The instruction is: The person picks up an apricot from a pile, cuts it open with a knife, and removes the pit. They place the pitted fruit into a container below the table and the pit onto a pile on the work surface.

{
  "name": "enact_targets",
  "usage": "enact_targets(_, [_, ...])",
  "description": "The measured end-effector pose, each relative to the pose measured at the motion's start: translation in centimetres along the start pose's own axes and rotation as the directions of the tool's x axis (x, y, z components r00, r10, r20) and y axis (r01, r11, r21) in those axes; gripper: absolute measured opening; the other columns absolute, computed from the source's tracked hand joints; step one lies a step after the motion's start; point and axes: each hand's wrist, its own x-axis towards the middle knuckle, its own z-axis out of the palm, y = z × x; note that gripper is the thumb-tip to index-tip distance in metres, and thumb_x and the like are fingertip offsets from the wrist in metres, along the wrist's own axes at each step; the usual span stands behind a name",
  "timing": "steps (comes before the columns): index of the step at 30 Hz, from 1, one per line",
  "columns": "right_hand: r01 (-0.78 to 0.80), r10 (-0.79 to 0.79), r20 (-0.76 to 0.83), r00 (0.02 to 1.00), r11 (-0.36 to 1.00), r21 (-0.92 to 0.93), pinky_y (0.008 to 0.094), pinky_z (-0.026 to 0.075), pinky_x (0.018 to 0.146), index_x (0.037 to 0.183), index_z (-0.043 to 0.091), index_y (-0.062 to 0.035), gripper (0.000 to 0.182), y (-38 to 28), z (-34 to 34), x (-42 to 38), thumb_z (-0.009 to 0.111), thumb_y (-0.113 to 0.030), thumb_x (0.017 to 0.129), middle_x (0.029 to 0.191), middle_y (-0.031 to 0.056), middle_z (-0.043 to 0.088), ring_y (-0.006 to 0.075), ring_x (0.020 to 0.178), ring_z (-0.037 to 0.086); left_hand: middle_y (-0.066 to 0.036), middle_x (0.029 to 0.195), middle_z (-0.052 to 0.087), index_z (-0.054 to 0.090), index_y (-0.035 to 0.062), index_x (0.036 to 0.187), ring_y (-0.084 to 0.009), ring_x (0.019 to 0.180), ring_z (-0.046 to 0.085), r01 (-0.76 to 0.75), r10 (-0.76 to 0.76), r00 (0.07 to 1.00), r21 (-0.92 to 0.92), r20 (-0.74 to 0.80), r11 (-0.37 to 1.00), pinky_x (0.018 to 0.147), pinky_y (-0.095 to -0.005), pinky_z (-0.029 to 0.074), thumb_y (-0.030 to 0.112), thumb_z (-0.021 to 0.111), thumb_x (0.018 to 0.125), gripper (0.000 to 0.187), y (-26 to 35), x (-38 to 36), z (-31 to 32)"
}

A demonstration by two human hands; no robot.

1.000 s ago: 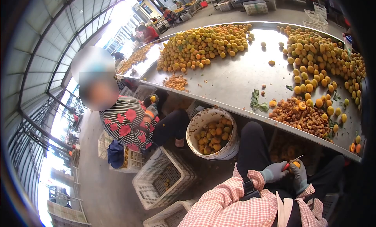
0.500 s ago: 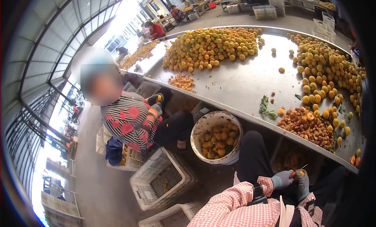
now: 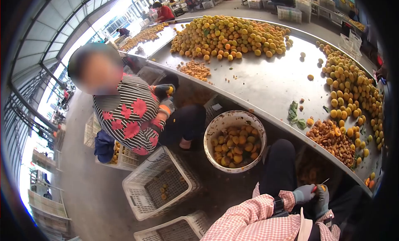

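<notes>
My left hand (image 3: 304, 194), in a grey glove, is closed around the red handle of a small knife (image 3: 325, 181). The thin blade points up and to the right. Close against it, my right hand (image 3: 321, 200), also gloved, is closed on an apricot (image 3: 323, 187), of which only a bit of orange shows between the fingers. Both hands are low over my lap, beside the metal table (image 3: 266, 81). A heap of brown apricot stones (image 3: 330, 142) lies on the table's near edge, with loose apricots (image 3: 349, 103) along its right side.
A white bucket (image 3: 206, 141) of apricots stands left of my knee. White crates (image 3: 139, 207) sit on the floor. A co-worker in a striped, flowered top (image 3: 129, 112) sits at left, gloved hands holding fruit. A large apricot pile (image 3: 230, 35) covers the table's far side.
The view has shifted, so the bucket, crates and co-worker appear at slightly different places. My hands stay together over my lap, with knife and apricot still in them.
</notes>
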Motion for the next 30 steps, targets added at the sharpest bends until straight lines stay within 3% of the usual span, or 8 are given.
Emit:
enact_targets(6, [-0.001, 0.002, -0.008, 1.000, 0.999, 0.053, 0.0208, 0.040, 0.069, 0.096, 0.053, -0.0071, 0.018, -1.6, 2.1, -0.8, 0.058, -0.025, 0.093, 0.082, -0.0018, 0.052, 0.0064, 0.073, 0.047, -0.022, 0.097, 0.062, 0.049, 0.0026, 0.102, -0.0417, 0.094, 0.058, 0.046, -0.038, 0.997, -0.099, 0.073, 0.994, 0.079, -0.0451, 0.045, 0.025, 0.056, 0.086, 0.028, 1.5, -1.5, -2.0])
enact_targets(9, [-0.001, 0.000, 0.008, 1.000, 0.999, 0.040, 0.0208, 0.040, 0.070, 0.095, 0.052, -0.0072, 0.018, -2.3, 3.2, -0.8, 0.059, -0.024, 0.092, 0.083, -0.0014, 0.053, 0.0068, 0.073, 0.047, -0.022, 0.095, 0.062, 0.049, 0.0029, 0.101, -0.0408, 0.089, 0.059, -0.049, 0.047, 0.999, -0.077, -0.026, 0.996, 0.076, -0.0442, 0.046, 0.024, 0.057, 0.086, 0.027, -1.1, -0.3, -0.4])
enact_targets(11, [-0.019, 0.019, 0.038, 0.999, 1.000, 0.020, 0.0212, 0.041, 0.070, 0.095, 0.052, -0.0071, 0.019, -3.2, 4.3, -0.7, 0.059, -0.024, 0.092, 0.083, -0.0011, 0.052, 0.0071, 0.074, 0.048, -0.018, 0.088, 0.063, 0.049, 0.0037, 0.100, -0.0343, 0.077, 0.063, -0.116, 0.103, 0.987, -0.096, -0.125, 0.989, 0.068, -0.0407, 0.048, 0.023, 0.058, 0.086, 0.025, -2.3, -0.2, 0.2])
enact_targets(12, [-0.037, 0.037, 0.059, 0.998, 0.999, 0.004, 0.0216, 0.041, 0.070, 0.095, 0.052, -0.0070, 0.019, -3.5, 4.6, -0.7, 0.060, -0.024, 0.092, 0.083, -0.0009, 0.052, 0.0074, 0.074, 0.048, -0.018, 0.088, 0.063, 0.049, 0.0037, 0.100, -0.0343, 0.077, 0.063, -0.110, 0.097, 0.987, -0.098, -0.128, 0.989, 0.068, -0.0407, 0.048, 0.023, 0.058, 0.086, 0.025, -2.0, -0.6, -0.3])
enact_targets(15, [-0.062, 0.064, 0.056, 0.996, 0.997, -0.038, 0.0215, 0.042, 0.068, 0.095, 0.052, -0.0070, 0.020, -3.1, 4.6, 0.0, 0.061, -0.025, 0.091, 0.083, -0.0005, 0.052, 0.0076, 0.074, 0.048, -0.010, 0.078, 0.063, 0.049, 0.0052, 0.100, -0.0213, 0.065, 0.061, 0.040, -0.051, 0.998, -0.298, -0.028, 0.954, 0.058, -0.0344, 0.047, 0.019, 0.058, 0.087, 0.021, 0.1, -2.2, -2.8])
enact_targets(18, [-0.028, 0.029, 0.012, 1.000, 0.997, -0.071, 0.0204, 0.040, 0.066, 0.096, 0.052, -0.0071, 0.022, -2.2, 4.3, 0.4, 0.061, -0.026, 0.091, 0.081, -0.0015, 0.052, 0.0064, 0.071, 0.047, -0.012, 0.079, 0.063, 0.050, 0.0049, 0.100, -0.0235, 0.067, 0.062, 0.055, -0.068, 0.997, -0.345, -0.026, 0.937, 0.061, -0.0355, 0.048, 0.019, 0.058, 0.087, 0.021, 0.2, -2.5, -2.9])
enact_targets(25, [-0.042, 0.041, 0.057, 0.998, 0.999, 0.015, 0.0192, 0.040, 0.065, 0.097, 0.053, -0.0068, 0.021, -1.5, 2.5, 0.0, 0.062, -0.025, 0.091, 0.079, -0.0029, 0.052, 0.0051, 0.069, 0.046, -0.013, 0.082, 0.064, 0.051, 0.0039, 0.098, -0.0262, 0.072, 0.063, -0.002, -0.005, 0.999, -0.194, -0.033, 0.981, 0.065, -0.0370, 0.048, 0.019, 0.058, 0.086, 0.021, 0.1, -1.8, -1.9])
enact_targets(30, [-0.056, 0.055, 0.046, 0.997, 0.998, 0.018, 0.0190, 0.038, 0.063, 0.097, 0.053, -0.0069, 0.021, -0.7, 2.4, 0.1, 0.061, -0.025, 0.091, 0.079, -0.0034, 0.051, 0.0047, 0.067, 0.045, -0.011, 0.076, 0.062, 0.051, 0.0046, 0.098, -0.0217, 0.064, 0.062, 0.053, -0.049, 0.998, -0.213, 0.026, 0.976, 0.059, -0.0349, 0.047, 0.018, 0.058, 0.086, 0.019, 0.2, -1.8, -2.2])
